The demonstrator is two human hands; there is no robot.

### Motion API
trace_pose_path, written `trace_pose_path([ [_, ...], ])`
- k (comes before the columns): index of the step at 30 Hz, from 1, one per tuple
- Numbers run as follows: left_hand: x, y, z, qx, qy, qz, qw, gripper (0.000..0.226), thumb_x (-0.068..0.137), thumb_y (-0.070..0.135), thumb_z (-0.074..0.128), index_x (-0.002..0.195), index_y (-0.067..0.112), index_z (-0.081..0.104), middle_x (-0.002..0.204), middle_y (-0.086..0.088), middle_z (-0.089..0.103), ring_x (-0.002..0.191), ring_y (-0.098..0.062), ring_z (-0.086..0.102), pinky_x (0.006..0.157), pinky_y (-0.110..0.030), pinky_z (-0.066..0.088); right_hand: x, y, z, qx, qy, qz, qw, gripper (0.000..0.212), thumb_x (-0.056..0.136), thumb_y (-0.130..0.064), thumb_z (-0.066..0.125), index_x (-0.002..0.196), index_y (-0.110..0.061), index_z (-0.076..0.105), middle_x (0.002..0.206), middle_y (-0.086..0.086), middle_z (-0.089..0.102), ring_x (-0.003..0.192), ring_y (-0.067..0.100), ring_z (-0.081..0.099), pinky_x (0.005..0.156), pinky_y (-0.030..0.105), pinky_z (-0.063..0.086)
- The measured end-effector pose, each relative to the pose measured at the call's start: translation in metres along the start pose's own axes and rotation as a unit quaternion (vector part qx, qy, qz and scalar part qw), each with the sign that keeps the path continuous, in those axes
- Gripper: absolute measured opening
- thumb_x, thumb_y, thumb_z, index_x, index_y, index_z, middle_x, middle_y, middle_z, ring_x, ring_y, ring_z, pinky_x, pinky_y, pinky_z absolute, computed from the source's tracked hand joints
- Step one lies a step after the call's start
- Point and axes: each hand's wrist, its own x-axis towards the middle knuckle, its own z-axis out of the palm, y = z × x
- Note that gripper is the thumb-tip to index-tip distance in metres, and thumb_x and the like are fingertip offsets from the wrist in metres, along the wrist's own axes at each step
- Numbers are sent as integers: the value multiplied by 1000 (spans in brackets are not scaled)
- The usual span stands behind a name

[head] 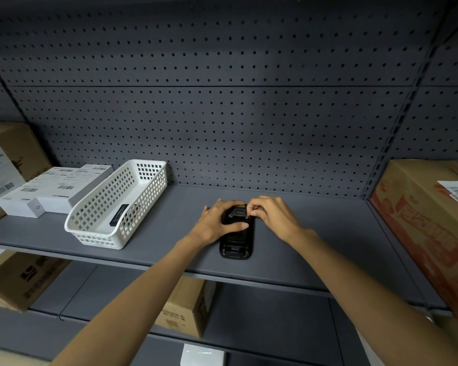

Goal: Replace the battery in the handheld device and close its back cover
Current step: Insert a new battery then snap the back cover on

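Note:
A black handheld device [237, 245] lies back-up on the grey shelf [315, 249], its long axis pointing away from me. My left hand [218, 223] rests flat over the device's left side and middle, thumb across its back. My right hand [271, 216] pinches at the device's far right corner with fingertips together. A black battery [118, 215] with a white label lies inside the white basket [95, 235] to the left. The device's far end is partly hidden under my fingers.
White boxes [50, 191] with barcode labels sit left of the basket. Cardboard cartons stand at the far left [8, 154] and far right [428, 228]. A grey pegboard wall [222, 114] backs the shelf. More cartons [188, 307] sit on the lower shelf.

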Motion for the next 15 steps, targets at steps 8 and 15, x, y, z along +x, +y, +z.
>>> trace_pose_path([
  [8, 2, -7, 3, -10, -2, 12, 1000, 58, 79, 58, 69, 132, 45, 49, 138, 10, 56, 144, -23, 35, 120, -58, 3, 3, -5, 0, 15, -2, 54, 998, 19, 88, -9, 65, 76, -24, 67, 80, -3, 70, 76, 14, 65, 76, 42, 56],
  [15, 1, -5, 3, -16, 4, 15, 1000, 56, 81, 54, 69, 132, 41, 50, 135, 10, 58, 142, -22, 37, 120, -56, 4, -1, -13, 2, 6, 17, 103, 995, 12, 88, -4, 65, 85, -13, 73, 82, 5, 72, 75, 14, 66, 72, 34, 57],
])
